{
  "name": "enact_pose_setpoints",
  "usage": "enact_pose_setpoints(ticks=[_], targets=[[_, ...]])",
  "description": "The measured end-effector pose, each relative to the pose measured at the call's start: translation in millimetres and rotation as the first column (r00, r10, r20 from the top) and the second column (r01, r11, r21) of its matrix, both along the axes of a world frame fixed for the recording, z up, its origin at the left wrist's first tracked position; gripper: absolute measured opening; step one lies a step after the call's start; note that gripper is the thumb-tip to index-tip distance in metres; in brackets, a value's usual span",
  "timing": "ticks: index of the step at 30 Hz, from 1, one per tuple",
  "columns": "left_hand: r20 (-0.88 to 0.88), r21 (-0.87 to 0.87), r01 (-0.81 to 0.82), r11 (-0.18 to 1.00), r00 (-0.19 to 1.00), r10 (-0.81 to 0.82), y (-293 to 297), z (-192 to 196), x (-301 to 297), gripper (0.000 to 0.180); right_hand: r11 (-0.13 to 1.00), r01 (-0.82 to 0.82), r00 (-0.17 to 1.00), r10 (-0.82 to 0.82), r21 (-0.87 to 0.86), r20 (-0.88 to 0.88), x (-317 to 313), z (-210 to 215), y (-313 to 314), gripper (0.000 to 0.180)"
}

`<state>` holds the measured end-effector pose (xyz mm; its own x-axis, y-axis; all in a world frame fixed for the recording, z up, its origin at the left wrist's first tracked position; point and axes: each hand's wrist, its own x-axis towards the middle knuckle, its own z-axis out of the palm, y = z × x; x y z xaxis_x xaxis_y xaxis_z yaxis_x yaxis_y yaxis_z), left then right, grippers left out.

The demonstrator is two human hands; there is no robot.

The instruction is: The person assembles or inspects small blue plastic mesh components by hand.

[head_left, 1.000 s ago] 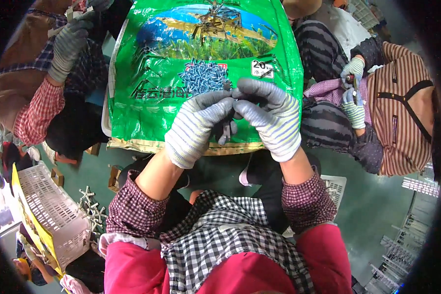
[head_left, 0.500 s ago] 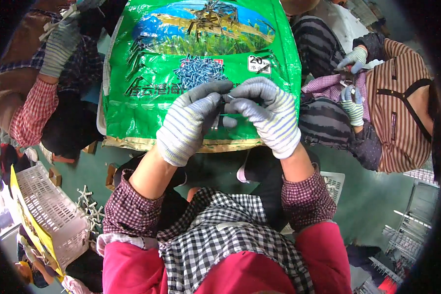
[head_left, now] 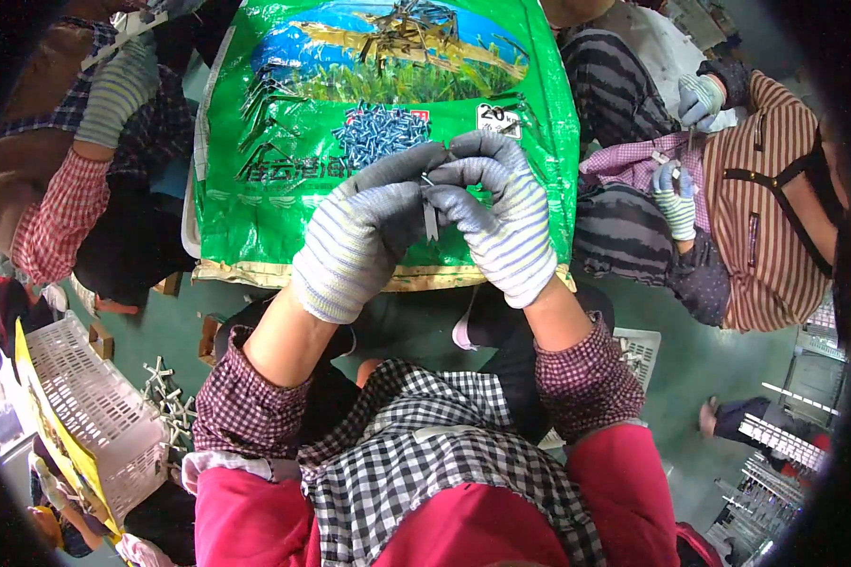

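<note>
Pinched between both gloved grips at frame centre: a small metal piece (head_left: 430, 219), long axis near vertical, free end pointing down. Left hand (head_left: 364, 241) and right hand (head_left: 496, 222) clenched on it, fingertips touching; drawn slightly closer to the body than a second ago, piece now hanging clear below the fingers. Behind, a green printed sack (head_left: 284, 189) spread flat, a heap of small screws (head_left: 378, 132) on it. Further, upper right, a co-worker's gloved hands (head_left: 676, 194).

Head-worn fisheye, looking down (close), single view
</note>
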<state>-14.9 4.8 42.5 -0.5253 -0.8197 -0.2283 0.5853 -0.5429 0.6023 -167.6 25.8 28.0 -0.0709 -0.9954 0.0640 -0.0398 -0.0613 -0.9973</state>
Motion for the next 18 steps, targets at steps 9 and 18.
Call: enact_pose_setpoints(ticks=[9,18], targets=[[0.204,-0.116,0.004,0.993,0.979,0.020,4.6,7.9,-0.1,0.044,0.998,0.010,1.000,-0.010,-0.057,0.005,0.9,3.0,1.6,0.017],[0.231,-0.097,-0.035,0.995,0.971,0.057,4.0,10.2,-1.8,0.040,0.998,-0.040,0.999,0.038,0.050,0.027,1.5,15.9,3.7,0.028]])
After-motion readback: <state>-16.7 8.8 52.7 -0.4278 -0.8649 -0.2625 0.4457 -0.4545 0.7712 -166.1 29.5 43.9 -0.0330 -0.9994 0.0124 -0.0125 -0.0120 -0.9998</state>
